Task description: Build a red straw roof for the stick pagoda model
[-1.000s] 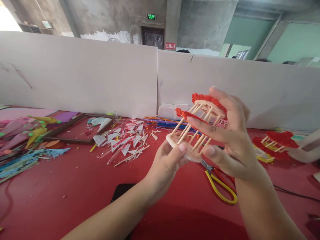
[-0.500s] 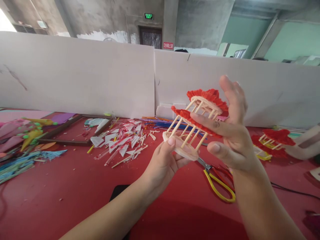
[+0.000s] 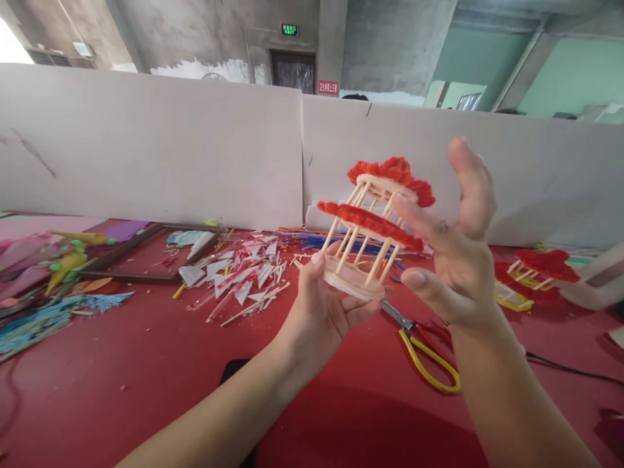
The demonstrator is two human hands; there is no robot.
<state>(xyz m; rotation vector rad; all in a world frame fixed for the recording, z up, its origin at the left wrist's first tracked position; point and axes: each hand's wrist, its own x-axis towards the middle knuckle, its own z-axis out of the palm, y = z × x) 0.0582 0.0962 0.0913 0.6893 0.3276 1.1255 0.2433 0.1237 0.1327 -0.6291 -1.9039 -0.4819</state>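
Note:
A small two-tier model pavilion (image 3: 358, 231) with pale round discs, thin wooden posts and red fuzzy trim is raised above the table, tilted slightly down to the right. My left hand (image 3: 319, 312) holds its bottom disc, the thumb at the left rim and the fingers underneath. On the model's right side, my right hand (image 3: 455, 253) is spread, with its index fingertip at the posts under the upper tier. Whether that fingertip touches them is hard to tell. Scissors (image 3: 424, 354) with yellow and red handles lie beneath the hands.
Scraps and sticks (image 3: 244, 273) litter the red table (image 3: 170, 390) at centre left. Behind them are pipe cleaners (image 3: 312, 239), a brown frame (image 3: 131, 278) and a white partition (image 3: 146, 143). A similar red and yellow model (image 3: 533, 276) stands right, near another person's arm (image 3: 595, 276).
The model has shifted left and up and now stands more upright in my left hand. My right hand's fingers have spread and moved off the middle red trim.

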